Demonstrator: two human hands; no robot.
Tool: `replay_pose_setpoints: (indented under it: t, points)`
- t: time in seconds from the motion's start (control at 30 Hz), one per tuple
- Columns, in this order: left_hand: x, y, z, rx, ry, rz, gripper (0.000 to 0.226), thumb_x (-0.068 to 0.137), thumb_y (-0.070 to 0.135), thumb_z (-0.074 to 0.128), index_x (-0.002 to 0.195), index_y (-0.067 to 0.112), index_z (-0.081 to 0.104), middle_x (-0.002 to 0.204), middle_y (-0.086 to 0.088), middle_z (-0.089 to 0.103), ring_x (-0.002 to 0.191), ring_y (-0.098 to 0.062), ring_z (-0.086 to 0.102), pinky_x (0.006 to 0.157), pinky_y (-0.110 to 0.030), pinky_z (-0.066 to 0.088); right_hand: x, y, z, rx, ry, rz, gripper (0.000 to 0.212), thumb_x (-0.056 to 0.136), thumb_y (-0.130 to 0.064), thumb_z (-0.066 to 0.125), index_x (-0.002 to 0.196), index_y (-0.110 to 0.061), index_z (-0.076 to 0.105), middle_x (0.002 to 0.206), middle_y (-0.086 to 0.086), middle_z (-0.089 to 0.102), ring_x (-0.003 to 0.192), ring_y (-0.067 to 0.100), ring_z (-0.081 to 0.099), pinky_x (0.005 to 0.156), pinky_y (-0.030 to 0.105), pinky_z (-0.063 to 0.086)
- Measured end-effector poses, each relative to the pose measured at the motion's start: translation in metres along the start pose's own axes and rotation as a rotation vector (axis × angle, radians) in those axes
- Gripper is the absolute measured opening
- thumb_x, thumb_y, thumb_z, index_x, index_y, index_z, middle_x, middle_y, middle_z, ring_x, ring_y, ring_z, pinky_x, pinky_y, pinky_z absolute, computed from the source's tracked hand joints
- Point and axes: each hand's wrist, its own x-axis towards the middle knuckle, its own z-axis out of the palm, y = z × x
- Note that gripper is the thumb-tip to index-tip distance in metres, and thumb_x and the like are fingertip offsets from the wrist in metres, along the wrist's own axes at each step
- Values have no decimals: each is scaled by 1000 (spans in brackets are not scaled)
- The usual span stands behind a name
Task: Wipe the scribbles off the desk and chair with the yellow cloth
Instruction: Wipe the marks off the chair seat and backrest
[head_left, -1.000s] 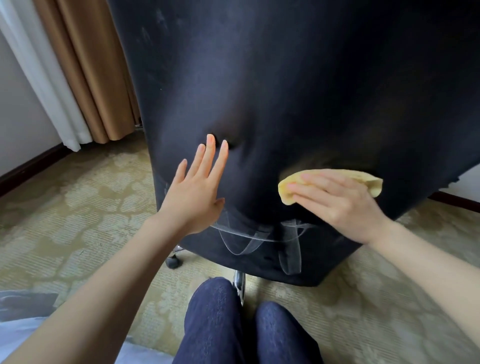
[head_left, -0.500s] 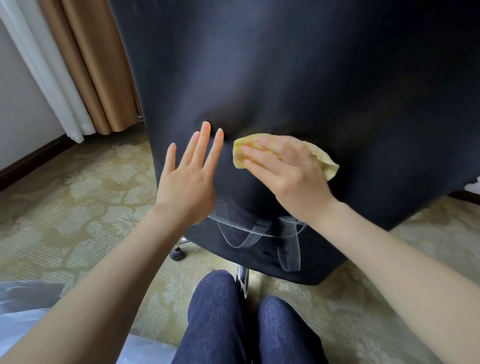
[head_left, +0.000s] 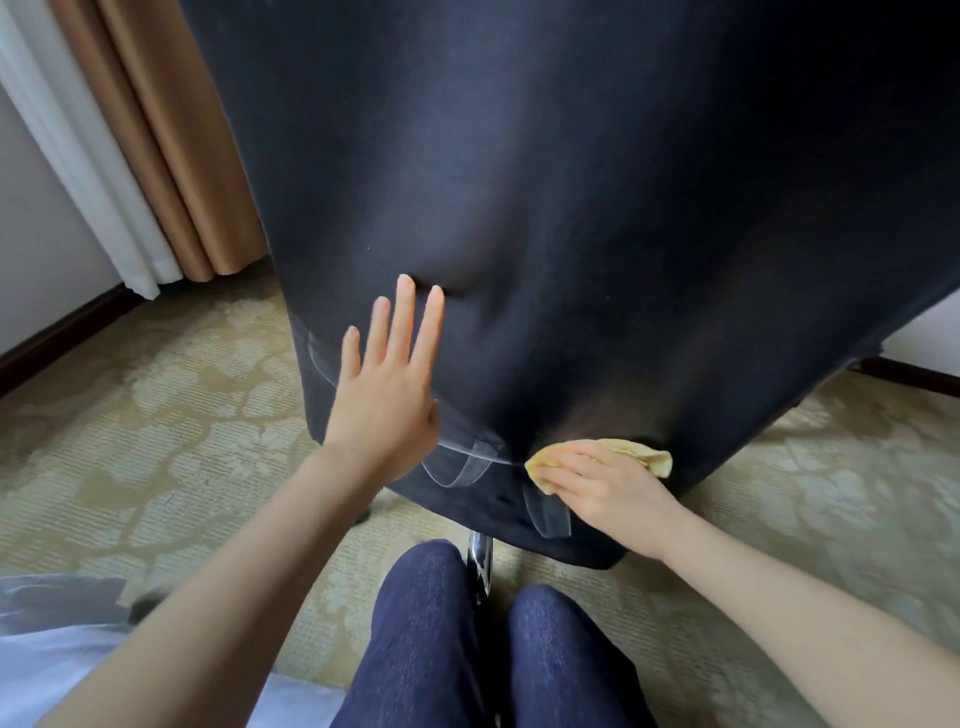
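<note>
The dark fabric back of the chair (head_left: 597, 218) fills most of the head view. Pale scribble loops (head_left: 457, 462) cross its lower part. My left hand (head_left: 387, 395) lies flat against the fabric with straight fingers, left of centre, denting it at the fingertips. My right hand (head_left: 605, 486) presses the yellow cloth (head_left: 639, 452) onto the chair back low down, just right of the scribbles, fingers straight on top of the cloth. Most of the cloth is hidden under that hand.
The chair's chrome post (head_left: 480, 566) stands just beyond my knees (head_left: 426, 623) in dark jeans. Patterned carpet (head_left: 156, 441) surrounds the chair. Tan and white curtains (head_left: 156, 156) hang at the back left. A grey-white cover (head_left: 47, 649) lies at the lower left.
My right hand slid the cloth from the middle of the chair back, beside my left fingertips, down and right to the lower edge near the scribbles. My left hand stays pressed flat.
</note>
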Motion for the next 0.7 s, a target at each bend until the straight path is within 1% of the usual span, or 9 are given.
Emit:
replay_pose_setpoints:
  t: [0.03, 0.1, 0.13, 0.23, 0.3, 0.4, 0.43, 0.57, 0.7]
  points:
    - [-5, 5, 5, 18, 11, 70, 106, 78, 18, 69, 151, 17, -8, 159, -16, -7, 146, -36, 6, 113, -53, 19, -11, 4, -4, -37, -30, -20, 29, 84, -6, 58, 111, -8, 70, 112, -2, 68, 108, 18, 61, 108, 31, 37]
    - [-11, 15, 14, 37, 45, 186, 110, 67, 12, 75, 152, 15, 5, 157, -21, 7, 143, -38, 18, 109, -54, 27, -26, 14, -14, -74, -93, -54, 37, 73, -8, 77, 109, -9, 71, 113, -2, 68, 108, 19, 61, 102, 34, 45]
    - [-12, 20, 18, 39, 45, 218, 111, 64, 11, 76, 151, 15, 7, 157, -22, 10, 142, -39, 21, 109, -54, 28, -30, 20, -20, -78, -109, -62, 39, 68, -9, 81, 106, -10, 72, 113, -1, 68, 107, 19, 62, 100, 35, 47]
    - [-14, 30, 25, 35, 34, 225, 111, 69, 14, 74, 150, 19, -1, 157, -23, 3, 144, -37, 16, 112, -52, 21, -32, 39, -40, -154, -83, -120, 26, 71, -5, 75, 96, -10, 76, 114, 1, 67, 108, 21, 57, 103, 37, 41]
    - [-15, 33, 26, 70, 34, 189, 110, 73, 18, 71, 149, 19, -8, 158, -21, -2, 146, -34, 11, 113, -53, 13, -30, 51, -55, -187, -37, -126, 22, 78, -1, 67, 97, -9, 75, 116, 2, 66, 113, 23, 49, 105, 37, 38]
    - [-14, 33, 23, 168, -34, 118, 110, 82, 26, 61, 143, 19, -29, 157, -16, -18, 147, -30, -7, 113, -55, -5, -19, 64, -72, -190, 62, -75, 31, 91, 4, 46, 101, -7, 74, 118, 5, 66, 115, 23, 47, 105, 39, 34]
    - [-13, 33, 23, 198, -61, 99, 107, 85, 28, 57, 139, 19, -34, 156, -15, -23, 146, -30, -12, 112, -55, -9, -13, 67, -79, -192, 89, -56, 32, 92, 4, 44, 102, -7, 73, 119, 5, 66, 115, 23, 48, 104, 39, 35]
    - [-10, 31, 21, 239, -90, 75, 105, 88, 24, 52, 132, 20, -43, 154, -13, -27, 145, -30, -16, 112, -56, -10, 16, 74, -98, -204, 280, 20, 24, 93, 2, 53, 103, -7, 73, 118, 5, 67, 115, 23, 50, 100, 37, 41]
    - [-8, 26, 19, 296, -130, 96, 109, 85, 11, 53, 131, 18, -47, 153, -13, -30, 144, -30, -17, 112, -56, -9, 47, 65, -91, -203, 474, 137, 18, 90, -1, 62, 100, -10, 75, 115, 3, 69, 112, 21, 52, 95, 35, 43]
